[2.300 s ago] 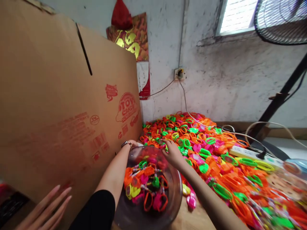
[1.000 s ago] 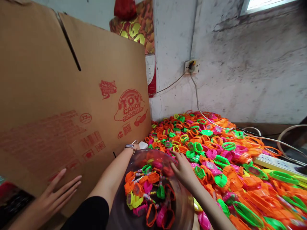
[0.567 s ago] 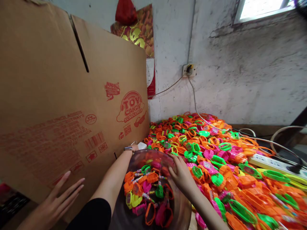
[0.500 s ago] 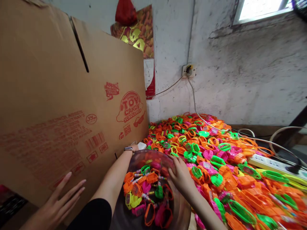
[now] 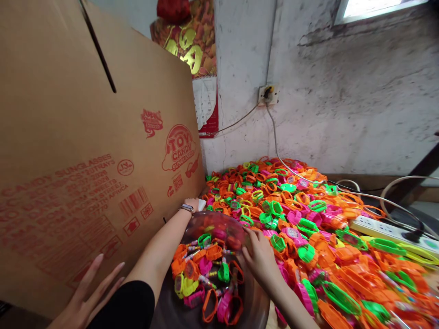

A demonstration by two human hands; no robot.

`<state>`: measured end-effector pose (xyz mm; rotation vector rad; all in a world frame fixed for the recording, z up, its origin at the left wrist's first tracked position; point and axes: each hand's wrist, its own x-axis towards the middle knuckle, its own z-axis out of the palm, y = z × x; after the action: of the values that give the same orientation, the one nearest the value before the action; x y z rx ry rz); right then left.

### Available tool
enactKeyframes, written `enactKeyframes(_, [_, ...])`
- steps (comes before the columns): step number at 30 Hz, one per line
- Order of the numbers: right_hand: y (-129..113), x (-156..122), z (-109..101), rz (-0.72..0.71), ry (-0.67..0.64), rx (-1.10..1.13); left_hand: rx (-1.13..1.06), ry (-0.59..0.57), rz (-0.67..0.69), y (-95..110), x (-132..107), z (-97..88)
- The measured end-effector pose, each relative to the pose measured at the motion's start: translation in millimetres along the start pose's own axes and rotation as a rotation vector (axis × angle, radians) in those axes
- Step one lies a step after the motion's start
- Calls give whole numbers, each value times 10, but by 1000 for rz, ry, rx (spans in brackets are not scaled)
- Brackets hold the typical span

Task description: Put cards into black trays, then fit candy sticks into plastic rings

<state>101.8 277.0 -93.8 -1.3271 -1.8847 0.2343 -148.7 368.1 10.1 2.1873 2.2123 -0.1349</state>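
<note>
A clear glass bowl (image 5: 255, 301) holds several neon toy watches (image 5: 209, 274) in orange, pink, green and yellow. My left hand (image 5: 191, 204), a watch on its wrist, is closed at the bowl's far rim beside a small white thing. My right hand (image 5: 259, 257) curls over the bowl's right rim, fingers closed on it. Right of the bowl spreads a big heap of the same toy watches (image 5: 308, 228), reaching to the wall.
A large cardboard box (image 5: 85, 151) printed "Toy Candy Sunglasses" leans at the left. Another person's hand (image 5: 92, 292) with long nails lies flat against it. A white power strip (image 5: 387, 230) and cables lie at the right, a wall socket (image 5: 266, 94) behind.
The box has tipped closer and fills more of the left. The other person's hand has slid lower on it. My two hands stay on the bowl.
</note>
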Motion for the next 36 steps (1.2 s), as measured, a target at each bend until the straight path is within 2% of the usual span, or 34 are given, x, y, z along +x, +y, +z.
enactKeyframes(2, [4, -3, -2, -9, 20, 14, 49, -101, 4, 37, 263, 60])
enactKeyframes(5, [22, -19, -6, -10, 41, 28, 109, -229, 27, 5, 522, 104])
enactKeyframes(9, [44, -48, -15, 6, 49, 46, 149, -356, 64, -71, 727, 93])
enactKeyframes(13, [38, -51, -36, -8, 47, 55, 148, -424, 103, -102, 816, 111])
enactKeyframes(19, [32, -41, -53, -8, 40, 20, 110, -382, 121, -73, 793, 188])
enactKeyframes(26, [35, -53, -67, 25, 10, -12, 49, -332, 66, 22, 772, 173])
enactKeyframes(36, [0, -40, -121, 0, 23, -79, -193, -154, 47, 108, 370, 12])
